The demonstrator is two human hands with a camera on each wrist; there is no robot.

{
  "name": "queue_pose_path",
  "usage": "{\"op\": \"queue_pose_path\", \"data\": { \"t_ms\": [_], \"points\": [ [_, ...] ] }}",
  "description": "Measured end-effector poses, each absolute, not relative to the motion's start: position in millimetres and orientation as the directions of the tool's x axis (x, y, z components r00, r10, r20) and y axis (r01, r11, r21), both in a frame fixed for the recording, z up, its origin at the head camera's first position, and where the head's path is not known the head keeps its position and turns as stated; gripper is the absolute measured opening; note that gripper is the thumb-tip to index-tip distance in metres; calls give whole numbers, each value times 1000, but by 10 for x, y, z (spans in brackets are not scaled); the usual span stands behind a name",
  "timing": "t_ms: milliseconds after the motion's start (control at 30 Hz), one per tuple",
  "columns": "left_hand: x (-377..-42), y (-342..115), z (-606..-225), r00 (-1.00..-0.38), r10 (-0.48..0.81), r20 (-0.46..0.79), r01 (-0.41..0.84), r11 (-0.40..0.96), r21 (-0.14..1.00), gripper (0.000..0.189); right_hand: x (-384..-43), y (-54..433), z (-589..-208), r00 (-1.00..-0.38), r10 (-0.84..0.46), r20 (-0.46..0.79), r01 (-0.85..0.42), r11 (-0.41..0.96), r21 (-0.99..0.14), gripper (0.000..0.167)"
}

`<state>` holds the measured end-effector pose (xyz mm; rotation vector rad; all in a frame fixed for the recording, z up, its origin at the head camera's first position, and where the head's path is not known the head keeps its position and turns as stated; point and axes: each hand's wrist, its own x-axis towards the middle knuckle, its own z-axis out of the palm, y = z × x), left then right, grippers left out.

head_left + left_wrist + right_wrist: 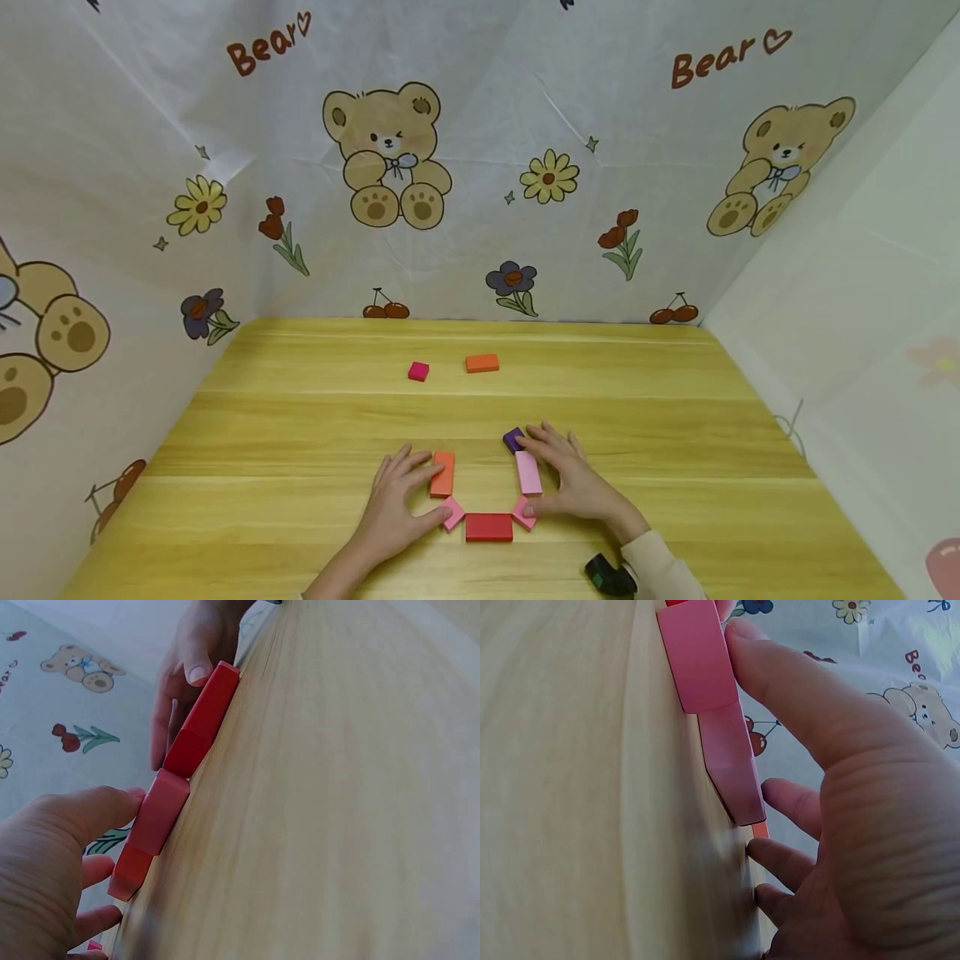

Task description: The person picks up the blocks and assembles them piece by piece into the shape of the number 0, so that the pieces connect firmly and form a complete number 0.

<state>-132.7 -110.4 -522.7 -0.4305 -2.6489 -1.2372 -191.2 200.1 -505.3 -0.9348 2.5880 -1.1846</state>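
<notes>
Coloured blocks lie in a U on the wooden table. A red block [489, 527] forms its base, with a small pink block [453, 515] at the left corner and another small pink block [524, 514] at the right. An orange block [442, 476] makes the left side; a light pink block [528, 473] and a small purple block [513, 440] make the right. My left hand [393, 508] has its thumb on the left corner block and a fingertip at the orange block. With spread fingers, my right hand [581, 483] touches the right corner block by thumb and reaches the purple block.
Farther back on the table [315, 417] lie a small magenta block [418, 372] and another orange block [482, 363]. A black device [609, 575] sits by the right sleeve [660, 567]. Bear-printed cloth [465, 250] hangs behind and at the sides.
</notes>
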Motion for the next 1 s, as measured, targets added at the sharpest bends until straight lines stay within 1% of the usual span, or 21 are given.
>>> {"op": "queue_pose_path", "data": {
  "t_ms": [567, 700, 833, 1000],
  "points": [
    [-1325, -1095, -5200, -940, 175, 292, 337, 599, 726, 58, -1908, 1995, -5033, -798, -592, 115, -477, 503, -721, 91],
    [-1333, -1091, -5201, -943, 152, 295, 327, 571, 753, 56, -1908, 1999, -5038, -797, -592, 117, -480, 505, -717, 91],
    [-1357, -1091, -5180, -957, 105, 269, 285, 504, 816, 53, -1912, 1999, -5046, -796, -593, 117, -482, 505, -716, 91],
    [-1407, -1109, -5079, -985, 47, 164, 168, 450, 877, 56, -1920, 2002, -5063, -798, -590, 123, -487, 510, -709, 91]
  ]
}}
